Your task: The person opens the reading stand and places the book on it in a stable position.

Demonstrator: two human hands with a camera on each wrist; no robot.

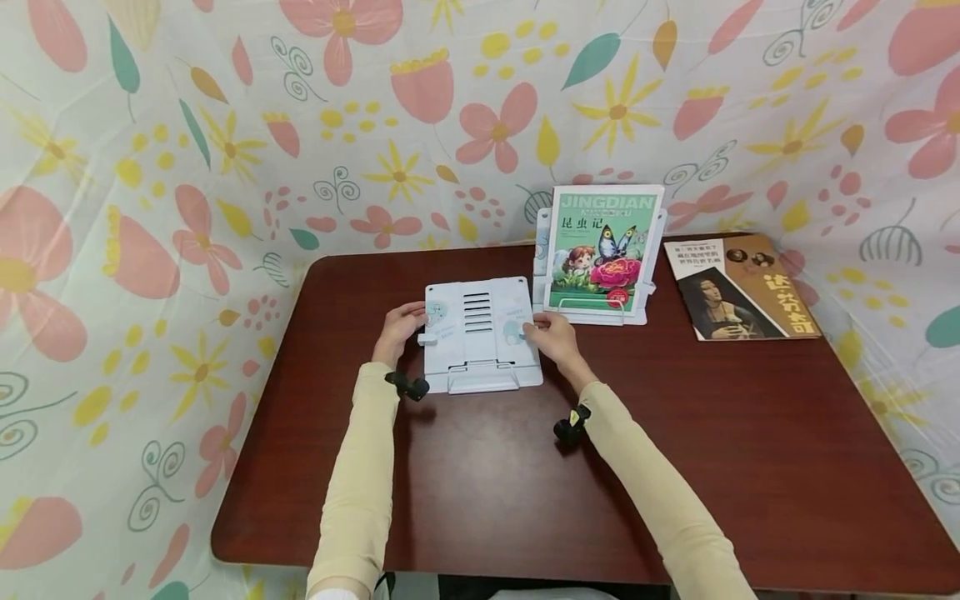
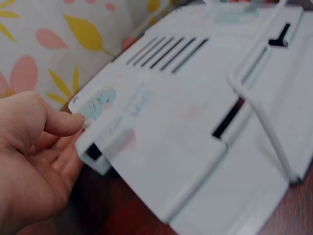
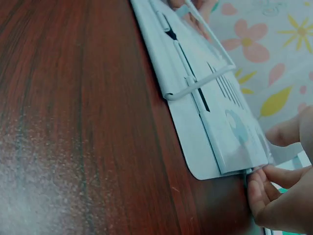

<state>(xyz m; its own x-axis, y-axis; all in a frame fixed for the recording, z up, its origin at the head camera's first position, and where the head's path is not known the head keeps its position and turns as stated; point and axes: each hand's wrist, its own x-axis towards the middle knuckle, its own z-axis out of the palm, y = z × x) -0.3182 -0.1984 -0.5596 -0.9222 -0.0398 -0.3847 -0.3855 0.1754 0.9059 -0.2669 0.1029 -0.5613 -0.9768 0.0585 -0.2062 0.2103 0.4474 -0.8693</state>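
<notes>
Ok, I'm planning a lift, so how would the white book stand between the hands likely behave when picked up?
The white book stand would probably stay stiff, given its flat, straight-edged panel. Its smooth-looking surface may be slightly slippery. The raised wire bracket near the front edge could snag.

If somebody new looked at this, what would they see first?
Probably the bright green book with a butterfly, propped on a stand at the table's back. Next, maybe the big pink flowers on the cloth behind. Then the white holder, between the left hand and right hand.
</notes>
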